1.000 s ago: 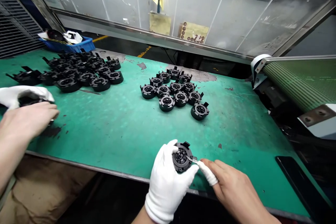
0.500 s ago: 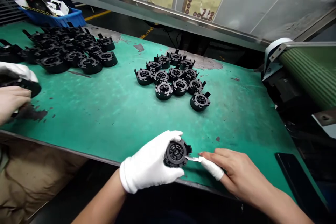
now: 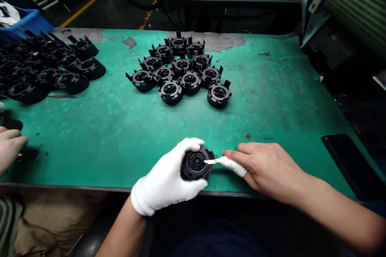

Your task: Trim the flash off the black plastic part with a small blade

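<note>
In a white glove, my left hand (image 3: 170, 178) wraps round a round black plastic part (image 3: 197, 163) just above the table's front edge. Its ringed face is turned up toward me. My right hand (image 3: 265, 168), bare except for a white wrap on the thumb, pinches a small knife (image 3: 212, 161). The pale blade points left and lies over the right side of the part's face; whether it touches the plastic I cannot tell. The knife's handle is mostly hidden in my fingers.
Several similar black parts (image 3: 189, 81) stand grouped mid-table, and a denser pile (image 3: 48, 68) lies left near a blue bin (image 3: 27, 24). A co-worker's hand (image 3: 10, 146) is at the left edge. A black phone-like slab (image 3: 352, 164) lies right, below a green conveyor belt (image 3: 356, 8).
The camera view has tilted down and shifted. The knife's tip now lies farther in over the part's face, nearer its centre. Both hands keep their holds.
</note>
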`<state>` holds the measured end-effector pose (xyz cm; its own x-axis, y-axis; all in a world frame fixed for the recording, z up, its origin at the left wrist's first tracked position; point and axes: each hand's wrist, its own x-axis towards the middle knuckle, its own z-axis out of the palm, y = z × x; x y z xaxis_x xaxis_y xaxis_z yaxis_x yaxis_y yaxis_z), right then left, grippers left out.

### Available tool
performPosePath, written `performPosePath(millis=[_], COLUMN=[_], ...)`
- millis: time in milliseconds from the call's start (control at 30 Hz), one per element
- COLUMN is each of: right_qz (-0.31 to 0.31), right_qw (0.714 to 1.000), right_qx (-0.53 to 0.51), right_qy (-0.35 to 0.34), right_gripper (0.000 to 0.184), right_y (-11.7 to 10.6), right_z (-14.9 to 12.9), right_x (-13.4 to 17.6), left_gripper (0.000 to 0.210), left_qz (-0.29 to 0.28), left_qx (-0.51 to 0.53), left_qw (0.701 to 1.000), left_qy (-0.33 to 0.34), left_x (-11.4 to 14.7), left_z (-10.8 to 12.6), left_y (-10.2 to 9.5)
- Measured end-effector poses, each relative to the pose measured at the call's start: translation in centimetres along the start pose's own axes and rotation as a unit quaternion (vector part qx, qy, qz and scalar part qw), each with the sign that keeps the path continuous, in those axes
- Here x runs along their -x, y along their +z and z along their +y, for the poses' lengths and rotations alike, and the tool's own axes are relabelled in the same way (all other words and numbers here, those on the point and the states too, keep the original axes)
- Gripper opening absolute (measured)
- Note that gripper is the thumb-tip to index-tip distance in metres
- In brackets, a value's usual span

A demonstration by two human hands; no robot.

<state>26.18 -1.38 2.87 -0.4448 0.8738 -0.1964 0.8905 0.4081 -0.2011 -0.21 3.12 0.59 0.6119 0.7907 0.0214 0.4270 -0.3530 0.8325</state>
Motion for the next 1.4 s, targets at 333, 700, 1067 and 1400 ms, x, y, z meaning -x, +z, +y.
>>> performPosePath(millis=[333, 700, 1067, 1400], right_qz=[0.018, -0.066, -0.057, -0.057], right_qw=[0.976, 0.968, 0.973, 0.968], right_qx=[-0.215, -0.243, -0.221, -0.244], right_qy=[0.011, 0.003, 0.018, -0.003], right_gripper=[0.049, 0.052, 0.049, 0.058], right_y=[2.1, 0.9, 1.9, 2.6], right_z=[-2.0, -3.7, -2.5, -3.2], right_x=[3.5, 2.8, 3.9, 3.4], left_gripper=[0.071, 0.072, 0.067, 0.066], left_qz=[0.182, 0.196, 0.202, 0.19], left_qx=[0.005, -0.022, -0.02, -0.017], left_qw=[0.981, 0.978, 0.978, 0.98], left_qy=[-0.07, -0.067, -0.052, -0.055], left_x=[2.5, 2.9, 2.7, 2.7], left_z=[1.3, 1.2, 1.2, 1.3], left_y=[4.1, 4.9, 5.1, 4.9])
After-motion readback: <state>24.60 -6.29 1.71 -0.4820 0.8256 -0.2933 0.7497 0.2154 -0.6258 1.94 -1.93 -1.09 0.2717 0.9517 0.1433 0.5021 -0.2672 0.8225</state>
